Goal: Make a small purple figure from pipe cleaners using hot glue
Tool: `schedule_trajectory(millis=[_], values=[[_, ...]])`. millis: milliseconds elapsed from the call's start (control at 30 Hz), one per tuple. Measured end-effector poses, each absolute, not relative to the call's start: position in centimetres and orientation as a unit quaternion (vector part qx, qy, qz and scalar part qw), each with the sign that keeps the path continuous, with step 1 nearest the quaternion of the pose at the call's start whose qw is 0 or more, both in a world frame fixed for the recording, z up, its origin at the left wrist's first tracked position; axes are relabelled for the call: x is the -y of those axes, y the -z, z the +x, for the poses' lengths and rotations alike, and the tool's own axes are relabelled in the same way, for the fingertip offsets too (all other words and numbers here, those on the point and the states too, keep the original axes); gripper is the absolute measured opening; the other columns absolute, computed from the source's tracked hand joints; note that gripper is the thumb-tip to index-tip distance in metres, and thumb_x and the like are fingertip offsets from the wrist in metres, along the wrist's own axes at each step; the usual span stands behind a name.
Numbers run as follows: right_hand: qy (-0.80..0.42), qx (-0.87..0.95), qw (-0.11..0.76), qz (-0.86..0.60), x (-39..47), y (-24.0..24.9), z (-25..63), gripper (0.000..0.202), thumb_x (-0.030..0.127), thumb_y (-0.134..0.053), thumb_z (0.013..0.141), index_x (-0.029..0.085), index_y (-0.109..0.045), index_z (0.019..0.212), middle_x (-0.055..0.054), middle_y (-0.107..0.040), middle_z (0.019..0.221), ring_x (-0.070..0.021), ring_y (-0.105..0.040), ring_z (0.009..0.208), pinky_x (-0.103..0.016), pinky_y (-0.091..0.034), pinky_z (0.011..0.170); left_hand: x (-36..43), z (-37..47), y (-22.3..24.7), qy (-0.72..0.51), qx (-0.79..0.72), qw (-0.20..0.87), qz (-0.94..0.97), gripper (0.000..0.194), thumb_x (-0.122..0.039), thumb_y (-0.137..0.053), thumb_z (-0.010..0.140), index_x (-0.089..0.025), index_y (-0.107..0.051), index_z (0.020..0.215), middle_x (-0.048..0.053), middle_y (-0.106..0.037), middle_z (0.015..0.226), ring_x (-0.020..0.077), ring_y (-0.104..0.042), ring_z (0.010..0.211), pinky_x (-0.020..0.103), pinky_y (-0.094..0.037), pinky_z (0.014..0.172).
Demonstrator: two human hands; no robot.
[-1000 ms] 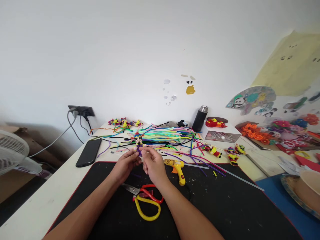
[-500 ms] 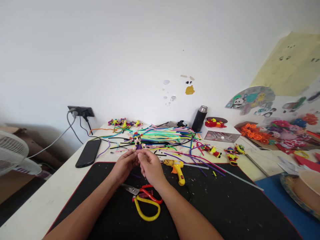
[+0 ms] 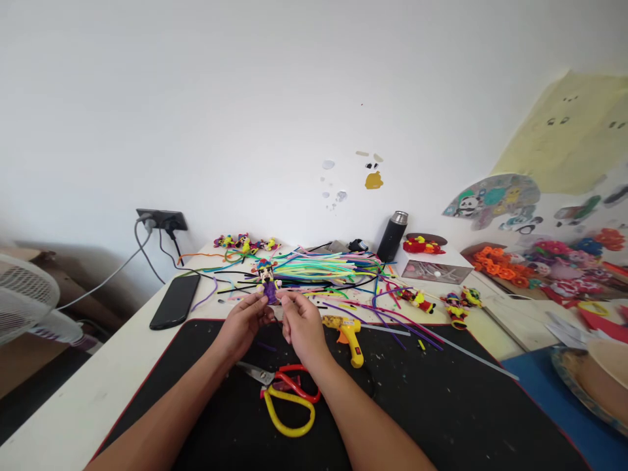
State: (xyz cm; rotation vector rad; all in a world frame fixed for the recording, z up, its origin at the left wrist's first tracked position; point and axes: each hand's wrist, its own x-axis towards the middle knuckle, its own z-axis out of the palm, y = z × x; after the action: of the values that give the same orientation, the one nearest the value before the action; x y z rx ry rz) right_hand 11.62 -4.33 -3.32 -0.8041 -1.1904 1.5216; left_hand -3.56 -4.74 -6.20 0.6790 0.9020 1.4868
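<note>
A small pipe-cleaner doll point(image 3: 269, 294) with a colourful hat, a black beard and a purple body stands upright between my hands, above the mat's far edge. My left hand point(image 3: 246, 322) pinches it low on its left side. The fingers of my right hand point(image 3: 303, 327) are closed at its lower right side, their tips partly hidden. Just right of my right hand lies a yellow hot glue gun point(image 3: 349, 333) with an orange trigger. Scissors point(image 3: 289, 412) with one red and one yellow handle rest on the mat below, between my forearms.
A heap of pipe cleaners point(image 3: 318, 267) spreads behind my hands. A black phone point(image 3: 175, 301) lies at the left. Farther right stand a black flask point(image 3: 392, 237) and a box point(image 3: 432, 269), with finished dolls point(image 3: 456, 309) nearby. A black mat point(image 3: 441, 399) covers the table front.
My hands have moved slightly apart, and more of the doll's purple body shows between them. The view has shifted a little. The scissors and glue gun stay in place.
</note>
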Motion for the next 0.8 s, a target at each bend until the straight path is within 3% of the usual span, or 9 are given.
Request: schedule_trajectory(millis=[800], values=[[-0.638, 0.460, 0.497, -0.366, 3.5, 4.4, 11.6, 0.048, 0.062, -0.070, 0.084, 0.017, -0.066, 0.099, 0.013, -0.041, 0.045, -0.0066, -0.031, 0.033, -0.020, -0.022, 0.034, 4.7, -3.8, 5.8, -0.652, -0.382, 0.582, 0.301, 0.036, -0.036, -0.097, 0.067, -0.015, -0.073, 0.081, 0.002, -0.068, 0.070, 0.0143, -0.063, 0.064, 0.025, -0.050, 0.060]])
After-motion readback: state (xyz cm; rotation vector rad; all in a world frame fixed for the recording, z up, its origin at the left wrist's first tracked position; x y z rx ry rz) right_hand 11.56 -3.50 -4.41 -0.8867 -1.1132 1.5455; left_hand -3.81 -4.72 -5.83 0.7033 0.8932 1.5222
